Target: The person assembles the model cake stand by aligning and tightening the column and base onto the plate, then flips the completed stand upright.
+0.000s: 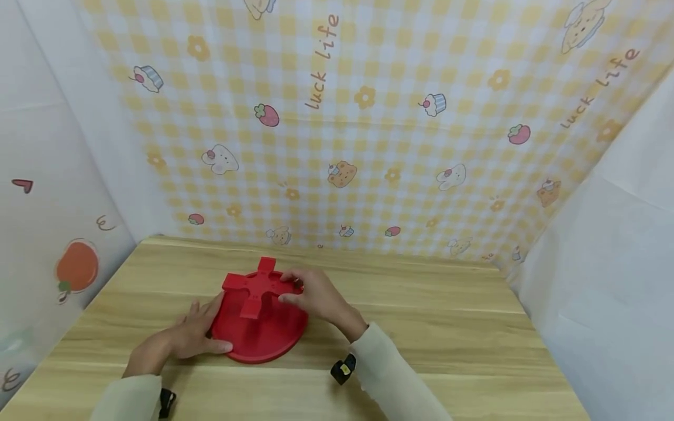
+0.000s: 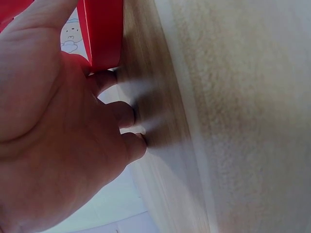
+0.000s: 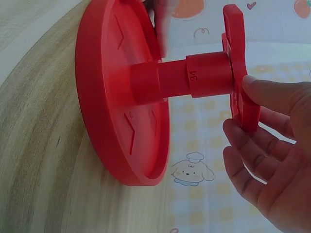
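Note:
A red plastic stand is on the wooden table. Its round, rimmed base (image 1: 255, 344) lies flat, and a thick post (image 3: 172, 77) marked 34 rises from the middle. On top of the post is a cross-shaped piece (image 1: 259, 286) with broad, flat-ended arms. My left hand (image 1: 191, 332) holds the base's left rim between spread thumb and fingers; in the left wrist view several fingertips (image 2: 127, 114) are beside the rim, near the tabletop. My right hand (image 1: 320, 296) pinches one arm of the cross, thumb on one side and fingers on the other.
The wooden tabletop (image 1: 421, 327) runs back to a yellow checked cloth (image 1: 389, 140) with cartoon prints. White sheets hang at the left (image 1: 47, 146) and right (image 1: 621, 245). A black strap device (image 1: 343, 369) shows by the right sleeve.

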`<state>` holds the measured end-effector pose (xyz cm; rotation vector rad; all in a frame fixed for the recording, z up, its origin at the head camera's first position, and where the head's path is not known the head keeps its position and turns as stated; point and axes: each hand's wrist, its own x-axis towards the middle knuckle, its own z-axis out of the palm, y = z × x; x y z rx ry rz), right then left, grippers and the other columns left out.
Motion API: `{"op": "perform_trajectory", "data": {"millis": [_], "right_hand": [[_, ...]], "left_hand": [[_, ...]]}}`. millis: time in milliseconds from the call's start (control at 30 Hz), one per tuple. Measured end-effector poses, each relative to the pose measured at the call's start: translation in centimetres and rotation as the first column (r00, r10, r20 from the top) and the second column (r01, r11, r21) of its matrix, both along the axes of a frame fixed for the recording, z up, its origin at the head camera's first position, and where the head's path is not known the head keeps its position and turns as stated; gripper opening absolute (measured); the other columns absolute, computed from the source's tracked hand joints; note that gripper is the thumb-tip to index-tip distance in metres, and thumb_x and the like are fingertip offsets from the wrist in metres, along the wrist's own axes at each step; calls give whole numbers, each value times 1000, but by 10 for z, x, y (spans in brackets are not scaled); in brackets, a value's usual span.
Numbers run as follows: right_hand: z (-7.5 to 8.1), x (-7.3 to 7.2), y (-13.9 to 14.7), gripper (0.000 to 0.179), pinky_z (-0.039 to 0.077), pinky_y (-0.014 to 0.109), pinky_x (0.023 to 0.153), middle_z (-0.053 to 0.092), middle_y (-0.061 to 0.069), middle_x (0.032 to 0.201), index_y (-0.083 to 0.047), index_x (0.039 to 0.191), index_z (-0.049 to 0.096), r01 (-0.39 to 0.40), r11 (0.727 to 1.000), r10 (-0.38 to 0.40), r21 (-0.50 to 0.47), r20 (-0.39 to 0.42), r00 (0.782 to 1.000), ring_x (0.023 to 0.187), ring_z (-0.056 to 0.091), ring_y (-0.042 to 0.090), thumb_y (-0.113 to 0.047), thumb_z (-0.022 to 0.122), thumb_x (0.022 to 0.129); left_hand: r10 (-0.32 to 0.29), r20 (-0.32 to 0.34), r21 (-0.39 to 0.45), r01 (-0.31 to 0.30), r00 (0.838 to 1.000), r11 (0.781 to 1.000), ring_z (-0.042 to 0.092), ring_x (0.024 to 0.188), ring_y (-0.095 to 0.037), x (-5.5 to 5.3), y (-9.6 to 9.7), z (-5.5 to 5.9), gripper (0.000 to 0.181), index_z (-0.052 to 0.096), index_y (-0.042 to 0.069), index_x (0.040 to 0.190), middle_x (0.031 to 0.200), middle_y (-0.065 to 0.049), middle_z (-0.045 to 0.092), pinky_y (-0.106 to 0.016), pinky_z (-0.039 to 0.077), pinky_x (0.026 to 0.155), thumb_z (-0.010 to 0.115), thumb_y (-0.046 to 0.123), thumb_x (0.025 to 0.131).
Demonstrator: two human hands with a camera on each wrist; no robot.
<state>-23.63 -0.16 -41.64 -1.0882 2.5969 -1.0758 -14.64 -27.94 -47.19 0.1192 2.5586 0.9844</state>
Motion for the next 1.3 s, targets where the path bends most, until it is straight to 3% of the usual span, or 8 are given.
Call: {"op": "perform_trajectory", "data": {"millis": [200, 333, 433, 567, 633, 867, 1067, 1300], "right_hand": [[3, 5, -1, 35, 52, 11, 67, 69, -3, 104, -11, 116, 69, 12, 1000, -13, 27, 37, 999, 85, 58, 4, -24, 80, 85], [4, 10, 0, 36, 52, 12, 67, 68, -3, 105, -12, 117, 68, 28, 999, -30, 36, 57, 998, 88, 58, 5, -25, 80, 85], [5, 14, -2, 37, 51, 12, 69, 68, -4, 105, -13, 118, 68, 34, 998, -36, 58, 34, 999, 89, 59, 4, -27, 79, 86], [6, 21, -3, 41, 50, 10, 69, 68, -5, 107, -14, 121, 67, 42, 992, -35, 116, -62, 997, 88, 59, 2, -31, 79, 86], [7, 25, -4, 41, 49, 10, 68, 67, -5, 107, -14, 121, 67, 47, 990, -32, 134, -110, 993, 87, 59, 2, -33, 79, 86], [7, 34, -6, 43, 48, 8, 66, 67, -7, 105, -16, 121, 67, 56, 987, -30, 150, -170, 985, 83, 58, -1, -38, 78, 86], [7, 38, -8, 44, 48, 8, 68, 67, -7, 107, -16, 120, 67, 46, 987, -13, 154, -207, 978, 83, 58, -2, -42, 76, 86], [5, 40, -11, 42, 49, 9, 72, 69, -6, 108, -16, 118, 68, 37, 988, -4, 152, -216, 976, 86, 59, -1, -43, 75, 87]], "left_hand": [[18, -14, -3, -18, 1000, 1000, -9, 138, -65, -3, -5, -11, 126, -2, 6, 158, 153, -35, 16, -83, 0, 102, 79, 54, 75], [-1, -17, 16, 1, 1000, 1000, -11, 136, -66, -6, -7, -17, 125, -4, 5, 158, 153, -38, 14, -83, -3, 100, 78, 54, 77], [8, -13, -4, -8, 1000, 1000, -11, 138, -65, -7, -9, -20, 127, -2, 4, 158, 155, -36, 14, -83, -3, 102, 77, 58, 75], [34, -10, -26, -34, 999, 999, -10, 140, -63, -7, -9, -23, 132, 0, 2, 157, 157, -33, 15, -82, -3, 104, 78, 63, 71], [28, -11, -25, -28, 1000, 999, -10, 139, -65, -7, -9, -23, 130, -1, 1, 157, 156, -35, 14, -82, -3, 103, 78, 60, 72], [4, -5, 5, -4, 1000, 1000, -12, 137, -66, -2, -2, -4, 124, 0, -3, 156, 154, -38, 13, -82, -4, 103, 78, 53, 77], [12, 15, -1, -12, 1000, 1000, -14, 139, -63, -10, -11, -22, 131, 0, 3, 158, 157, -34, 12, -81, -5, 104, 76, 64, 72], [36, 5, 16, -37, 999, 999, -13, 140, -63, -13, -15, -35, 132, 2, 2, 158, 158, -33, 13, -81, -6, 103, 79, 63, 69]]}}
